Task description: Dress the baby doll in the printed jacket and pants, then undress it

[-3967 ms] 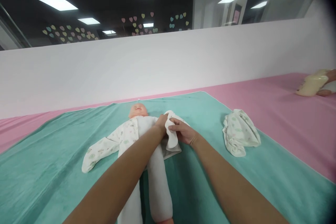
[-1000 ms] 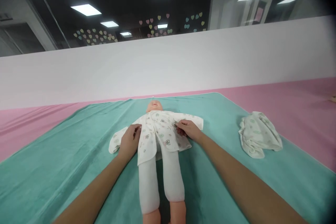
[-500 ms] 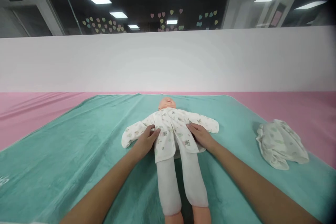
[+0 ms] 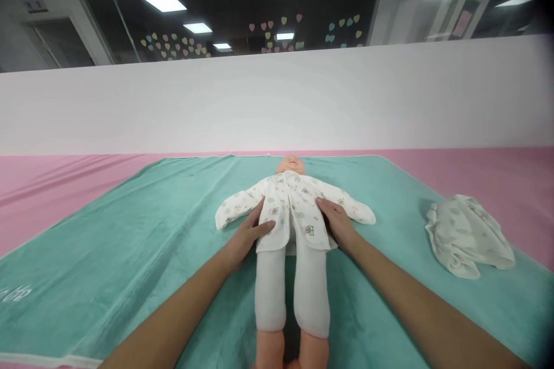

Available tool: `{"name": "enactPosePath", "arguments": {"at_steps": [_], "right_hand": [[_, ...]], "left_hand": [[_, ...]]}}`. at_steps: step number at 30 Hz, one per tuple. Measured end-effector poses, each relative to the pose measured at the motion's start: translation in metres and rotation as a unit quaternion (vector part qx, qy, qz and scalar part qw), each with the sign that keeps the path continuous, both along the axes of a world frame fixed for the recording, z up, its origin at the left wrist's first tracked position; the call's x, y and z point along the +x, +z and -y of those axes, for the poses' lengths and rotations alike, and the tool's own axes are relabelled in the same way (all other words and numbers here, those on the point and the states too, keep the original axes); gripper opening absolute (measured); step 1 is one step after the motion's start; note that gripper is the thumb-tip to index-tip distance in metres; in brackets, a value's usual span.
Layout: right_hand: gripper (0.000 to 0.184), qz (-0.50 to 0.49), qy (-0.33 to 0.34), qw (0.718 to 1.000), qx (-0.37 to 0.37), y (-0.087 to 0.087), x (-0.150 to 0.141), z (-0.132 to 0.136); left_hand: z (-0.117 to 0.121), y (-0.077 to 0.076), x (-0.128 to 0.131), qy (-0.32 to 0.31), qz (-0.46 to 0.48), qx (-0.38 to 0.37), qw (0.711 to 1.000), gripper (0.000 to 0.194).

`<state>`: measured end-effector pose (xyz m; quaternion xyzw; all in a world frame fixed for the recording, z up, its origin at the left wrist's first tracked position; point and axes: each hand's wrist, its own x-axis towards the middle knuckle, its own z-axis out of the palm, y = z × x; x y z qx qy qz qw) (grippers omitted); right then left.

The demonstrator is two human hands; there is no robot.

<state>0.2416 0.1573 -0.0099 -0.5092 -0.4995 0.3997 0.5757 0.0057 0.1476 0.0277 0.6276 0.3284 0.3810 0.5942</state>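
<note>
A baby doll (image 4: 270, 288) lies on its back on a teal blanket, head at the far end. It wears a white printed jacket (image 4: 277, 216), both sleeves spread outward and the front edges meeting near the neck, parting lower down. Its white-covered thighs and bare lower legs point toward me. My left hand (image 4: 247, 237) grips the doll's side at the waist, thumb over the jacket front, other fingers along the side. On the opposite side, my right hand (image 4: 338, 223) holds the waist in the same way, its fingertips partly hidden.
A crumpled white cloth garment (image 4: 470, 236) with pale green spots lies at the right on the teal blanket (image 4: 142, 265). Pink sheeting (image 4: 485, 170) shows around the blanket. A white wall (image 4: 259, 104) with a dark window above stands behind.
Four seconds ago both hands worked at the right-hand sleeve, the jacket half on. Now both sleeves are on and the front is drawn over. Since half a second ago, the doll has been turned straighter.
</note>
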Motion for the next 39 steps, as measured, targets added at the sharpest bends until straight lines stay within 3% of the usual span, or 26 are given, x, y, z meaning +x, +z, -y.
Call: {"name": "enactPosePath", "arguments": {"at_steps": [4, 9, 12, 15, 17, 19, 22, 23, 25, 28, 32, 36, 39], "right_hand": [[0.049, -0.015, -0.002, 1.0, -0.028, -0.006, 0.004, -0.002], [0.047, 0.012, -0.093, 0.996, 0.005, -0.005, 0.012, -0.005], [0.046, 0.04, -0.119, 0.992, 0.017, -0.004, 0.015, -0.006], [0.044, 0.063, -0.127, 0.99, 0.006, -0.004, 0.016, -0.008], [0.043, 0.077, -0.126, 0.989, 0.0, -0.004, 0.017, -0.01], [0.044, 0.084, -0.128, 0.988, -0.002, -0.006, 0.018, -0.011], [0.043, 0.093, -0.119, 0.989, -0.003, -0.007, 0.021, -0.014], [0.042, 0.095, -0.112, 0.989, -0.004, -0.008, 0.022, -0.014], [0.041, 0.099, -0.099, 0.99, -0.006, -0.008, 0.024, -0.014], [0.041, 0.101, -0.095, 0.99, -0.007, -0.008, 0.024, -0.014], [0.041, 0.107, -0.089, 0.99, -0.006, -0.006, 0.024, -0.013], [0.04, 0.108, -0.089, 0.99, -0.005, -0.004, 0.023, -0.012], [0.042, 0.11, -0.093, 0.99, -0.009, -0.003, 0.022, -0.011]], "left_hand": [[-0.005, -0.009, 0.0, -0.011, 0.019, -0.043, 0.999, 0.067], [-0.003, -0.011, 0.006, 0.008, -0.067, 0.016, 0.998, 0.068], [-0.004, -0.012, 0.01, 0.026, -0.09, 0.005, 0.996, 0.07], [-0.011, -0.015, 0.009, 0.068, -0.085, -0.001, 0.994, 0.057], [-0.019, -0.016, 0.002, 0.131, -0.123, 0.047, 0.983, 0.042], [-0.028, -0.015, -0.01, 0.216, -0.196, 0.136, 0.947, 0.03], [-0.043, -0.013, -0.036, 0.336, -0.321, 0.241, 0.852, 0.026], [-0.048, -0.013, -0.045, 0.363, -0.363, 0.244, 0.823, 0.029], [-0.058, -0.014, -0.064, 0.384, -0.432, 0.194, 0.792, 0.039], [-0.068, -0.016, -0.084, 0.372, -0.462, 0.085, 0.8, 0.049], [-0.068, -0.013, -0.088, 0.333, -0.435, 0.035, 0.835, 0.047], [-0.06, -0.012, -0.078, 0.286, -0.292, 0.007, 0.913, 0.042], [-0.063, -0.016, -0.077, 0.327, -0.178, -0.004, 0.928, 0.04]]}}
